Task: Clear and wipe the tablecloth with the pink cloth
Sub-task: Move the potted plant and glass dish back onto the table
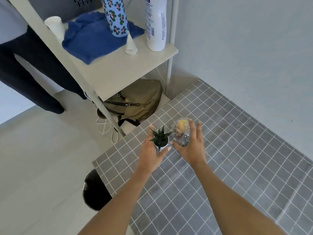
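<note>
Olive backpack (135, 102) under shelf (122, 72); black bin (94, 190) beside table

The tablecloth (228, 150) looks like smooth, slightly sheeny vinyl printed as matt grey tiles with white grid lines, while the clear glass jar (181, 133) on it is glossy and glinting. On the matt pale laminate shelf (122, 72) lie a fuzzy blue towel (89, 38), a glossy white plastic bottle (155, 28) and a smooth floral-printed flask (116, 16). Below sits a matt olive fabric backpack (140, 100), and the black bin (94, 190) shines like plastic.
</note>
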